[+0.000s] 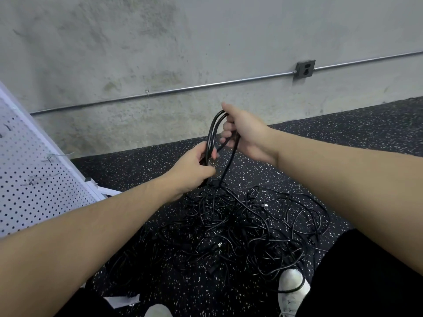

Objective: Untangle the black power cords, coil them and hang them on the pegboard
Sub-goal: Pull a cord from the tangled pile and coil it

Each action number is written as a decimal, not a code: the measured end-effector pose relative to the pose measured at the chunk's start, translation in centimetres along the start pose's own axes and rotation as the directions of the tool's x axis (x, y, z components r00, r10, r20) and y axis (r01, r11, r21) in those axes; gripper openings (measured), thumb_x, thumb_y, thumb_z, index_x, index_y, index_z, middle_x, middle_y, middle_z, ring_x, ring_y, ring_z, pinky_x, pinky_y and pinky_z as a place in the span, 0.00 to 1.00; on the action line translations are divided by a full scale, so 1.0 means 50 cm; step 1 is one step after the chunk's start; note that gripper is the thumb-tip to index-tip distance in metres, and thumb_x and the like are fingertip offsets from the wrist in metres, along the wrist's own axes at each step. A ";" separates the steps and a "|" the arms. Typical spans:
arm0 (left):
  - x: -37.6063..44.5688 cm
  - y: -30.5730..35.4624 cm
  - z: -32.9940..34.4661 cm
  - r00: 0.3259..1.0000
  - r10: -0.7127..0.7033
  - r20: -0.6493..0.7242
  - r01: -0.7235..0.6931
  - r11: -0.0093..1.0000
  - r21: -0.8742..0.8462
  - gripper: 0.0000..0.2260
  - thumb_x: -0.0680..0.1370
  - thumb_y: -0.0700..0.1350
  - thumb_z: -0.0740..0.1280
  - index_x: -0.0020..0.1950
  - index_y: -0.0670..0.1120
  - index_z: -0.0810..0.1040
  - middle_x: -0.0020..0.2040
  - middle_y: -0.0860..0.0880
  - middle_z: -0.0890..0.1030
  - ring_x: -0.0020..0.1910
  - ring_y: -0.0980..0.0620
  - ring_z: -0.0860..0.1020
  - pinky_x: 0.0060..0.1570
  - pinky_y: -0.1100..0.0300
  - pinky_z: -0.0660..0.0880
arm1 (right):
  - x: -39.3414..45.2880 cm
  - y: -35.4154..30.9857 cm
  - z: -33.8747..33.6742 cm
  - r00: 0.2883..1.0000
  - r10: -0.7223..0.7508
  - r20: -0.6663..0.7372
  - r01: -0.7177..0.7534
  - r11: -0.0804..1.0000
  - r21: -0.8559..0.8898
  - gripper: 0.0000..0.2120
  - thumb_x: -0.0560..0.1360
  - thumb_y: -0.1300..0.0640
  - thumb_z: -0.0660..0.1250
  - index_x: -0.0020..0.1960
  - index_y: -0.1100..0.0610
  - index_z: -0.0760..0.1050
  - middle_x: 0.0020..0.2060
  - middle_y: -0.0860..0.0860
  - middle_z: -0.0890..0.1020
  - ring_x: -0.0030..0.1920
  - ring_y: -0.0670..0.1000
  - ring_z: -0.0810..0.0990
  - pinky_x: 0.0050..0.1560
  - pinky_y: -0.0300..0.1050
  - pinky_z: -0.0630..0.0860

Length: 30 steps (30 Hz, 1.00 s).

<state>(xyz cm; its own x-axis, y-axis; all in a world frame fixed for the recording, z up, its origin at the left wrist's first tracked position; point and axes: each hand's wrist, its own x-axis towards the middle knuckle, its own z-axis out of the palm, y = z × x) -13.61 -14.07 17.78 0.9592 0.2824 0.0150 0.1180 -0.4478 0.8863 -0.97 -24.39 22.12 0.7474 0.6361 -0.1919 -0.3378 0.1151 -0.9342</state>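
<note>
— Grey concrete was seen on the big wall (114, 42) at the back. What was seen under it?

— Black floor (343, 138) with little white specks was seen there. A white pegboard (34, 179) full of small holes was leaned at the left, and a few thin metal hooks (51, 156) were stuck in it.

— Where were the black power cords (240, 229)?

— A big messy pile of them was spread on the floor, in the middle, in front of two white shoes (293, 287). Nothing was hung on the hooks yet.

— Was one cord picked out?

— Yes. A looped cord (211, 133) was held up above the pile. One strand of it was let down into the tangle.

— How was it held?

— The top of the loop was gripped by the right hand (245, 133), with the fingers curled round it. The lower part of the loop was gripped by the left hand (192, 172), fingers wrapped round the strands too.

— Anything small on the wall?

— A thin metal pipe (183, 89) was run along it, and a dark outlet box (305, 68) was fixed on the pipe at the right.
</note>
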 end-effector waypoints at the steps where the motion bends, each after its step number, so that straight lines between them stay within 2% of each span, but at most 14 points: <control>1: 0.001 0.002 0.000 1.000 0.000 -0.008 0.000 1.000 -0.007 0.14 0.74 0.31 0.67 0.44 0.52 0.72 0.50 0.53 0.78 0.45 0.54 0.74 0.47 0.54 0.69 | -0.001 -0.004 0.005 1.000 0.007 -0.004 -0.007 0.999 0.040 0.18 0.84 0.48 0.61 0.39 0.52 0.62 0.22 0.45 0.63 0.23 0.46 0.61 0.25 0.39 0.65; 3: 0.001 0.008 0.001 1.000 -0.020 0.009 0.021 0.998 -0.065 0.14 0.74 0.30 0.64 0.42 0.50 0.72 0.57 0.54 0.81 0.55 0.55 0.78 0.54 0.54 0.71 | 0.000 -0.009 0.012 1.000 0.020 0.006 -0.021 0.991 0.133 0.20 0.85 0.48 0.59 0.36 0.51 0.59 0.22 0.45 0.60 0.22 0.45 0.56 0.22 0.37 0.54; 5: -0.002 0.013 0.003 0.992 -0.067 0.106 0.086 0.978 -0.190 0.14 0.77 0.28 0.60 0.42 0.47 0.73 0.59 0.49 0.85 0.60 0.54 0.81 0.60 0.58 0.72 | 0.001 -0.011 0.015 0.999 0.027 0.028 -0.032 0.984 0.176 0.22 0.85 0.48 0.57 0.34 0.50 0.57 0.22 0.45 0.58 0.21 0.44 0.53 0.19 0.36 0.50; 7: -0.008 0.013 0.004 0.968 -0.098 0.233 0.168 0.937 -0.306 0.14 0.78 0.27 0.56 0.42 0.43 0.75 0.50 0.42 0.86 0.55 0.44 0.85 0.62 0.54 0.76 | 0.002 -0.010 0.015 0.998 0.037 0.047 -0.045 0.983 0.178 0.22 0.85 0.48 0.57 0.34 0.50 0.57 0.22 0.45 0.57 0.21 0.44 0.53 0.18 0.36 0.50; 9: -0.012 0.016 0.000 0.947 -0.112 0.300 0.220 0.908 -0.356 0.16 0.80 0.29 0.54 0.44 0.42 0.78 0.41 0.44 0.81 0.44 0.40 0.86 0.60 0.45 0.78 | 0.004 -0.010 0.011 0.997 0.048 0.061 -0.058 0.982 0.177 0.23 0.86 0.48 0.56 0.34 0.49 0.56 0.23 0.45 0.56 0.20 0.44 0.52 0.19 0.35 0.49; 11: -0.012 0.019 -0.004 0.936 -0.121 0.332 0.255 0.882 -0.395 0.16 0.81 0.31 0.56 0.51 0.42 0.82 0.39 0.47 0.76 0.35 0.45 0.81 0.59 0.40 0.80 | 0.005 -0.012 0.007 0.997 0.051 0.063 -0.061 0.984 0.168 0.23 0.86 0.48 0.56 0.33 0.49 0.56 0.23 0.45 0.55 0.21 0.44 0.52 0.20 0.35 0.48; 14: -0.011 0.021 -0.006 0.926 -0.112 0.361 0.259 0.885 -0.388 0.14 0.84 0.36 0.59 0.60 0.46 0.83 0.39 0.50 0.74 0.31 0.52 0.73 0.46 0.47 0.83 | 0.006 -0.009 -0.001 0.998 0.057 0.037 -0.061 0.989 0.134 0.23 0.85 0.47 0.56 0.33 0.49 0.57 0.24 0.45 0.56 0.22 0.45 0.54 0.21 0.36 0.52; 16: -0.012 0.017 -0.006 0.942 -0.115 0.316 0.231 0.905 -0.358 0.15 0.84 0.37 0.61 0.62 0.50 0.84 0.39 0.50 0.71 0.31 0.53 0.69 0.42 0.51 0.82 | 0.004 -0.005 -0.005 0.997 0.073 0.007 -0.073 0.992 0.105 0.23 0.85 0.43 0.53 0.34 0.51 0.62 0.24 0.46 0.63 0.24 0.46 0.61 0.24 0.37 0.62; 19: -0.012 0.016 -0.006 0.972 -0.112 0.208 0.183 0.913 -0.364 0.16 0.84 0.38 0.62 0.64 0.53 0.83 0.36 0.51 0.72 0.31 0.54 0.69 0.41 0.53 0.82 | -0.001 0.002 -0.017 0.997 0.080 0.018 -0.080 0.997 -0.010 0.27 0.85 0.40 0.44 0.46 0.54 0.75 0.34 0.49 0.78 0.36 0.50 0.77 0.46 0.48 0.76; 21: -0.008 0.022 -0.004 0.985 -0.094 0.144 0.148 0.890 -0.431 0.16 0.85 0.38 0.61 0.66 0.53 0.82 0.33 0.54 0.74 0.31 0.55 0.70 0.39 0.55 0.81 | 0.000 0.014 -0.028 0.990 0.094 0.104 -0.071 0.976 -0.204 0.22 0.85 0.48 0.46 0.53 0.53 0.77 0.44 0.50 0.84 0.48 0.52 0.81 0.58 0.52 0.76; 23: -0.004 0.029 -0.001 0.993 -0.097 0.067 0.117 0.870 -0.479 0.15 0.85 0.38 0.60 0.64 0.51 0.82 0.31 0.57 0.78 0.31 0.56 0.71 0.34 0.58 0.78 | 0.000 0.034 -0.040 0.967 0.165 0.192 -0.060 0.886 -0.460 0.20 0.83 0.54 0.48 0.56 0.50 0.80 0.49 0.49 0.86 0.57 0.52 0.81 0.64 0.54 0.75; 25: -0.003 0.032 0.002 0.994 -0.107 0.016 0.101 0.866 -0.491 0.13 0.85 0.38 0.60 0.62 0.49 0.82 0.33 0.58 0.81 0.31 0.56 0.70 0.32 0.60 0.75 | 0.001 0.046 -0.047 0.927 0.255 0.275 -0.050 0.810 -0.585 0.22 0.83 0.54 0.47 0.64 0.45 0.77 0.55 0.51 0.86 0.63 0.54 0.80 0.67 0.58 0.72; 28: 0.000 0.034 0.000 0.993 -0.117 -0.025 0.084 0.832 -0.548 0.14 0.85 0.38 0.59 0.63 0.50 0.82 0.35 0.56 0.78 0.29 0.57 0.71 0.33 0.60 0.73 | -0.003 0.041 -0.057 0.897 0.311 0.313 -0.050 0.777 -0.627 0.24 0.83 0.58 0.45 0.73 0.48 0.70 0.58 0.52 0.85 0.65 0.54 0.80 0.71 0.66 0.64; 30: 0.009 0.034 -0.008 0.989 -0.134 -0.056 0.074 0.799 -0.597 0.15 0.85 0.39 0.60 0.64 0.52 0.82 0.37 0.52 0.71 0.30 0.57 0.69 0.33 0.60 0.73 | -0.010 0.036 -0.067 0.887 0.344 0.308 0.000 0.668 -0.744 0.24 0.83 0.61 0.48 0.74 0.50 0.69 0.59 0.50 0.85 0.62 0.51 0.80 0.72 0.66 0.64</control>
<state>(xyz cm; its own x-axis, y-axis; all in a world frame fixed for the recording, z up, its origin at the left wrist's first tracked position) -13.11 -14.38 19.47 0.9188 0.3870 -0.0778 0.0120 0.1696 0.9854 -0.05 -27.04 19.51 0.3706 0.8390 -0.3984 0.1995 -0.4909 -0.8481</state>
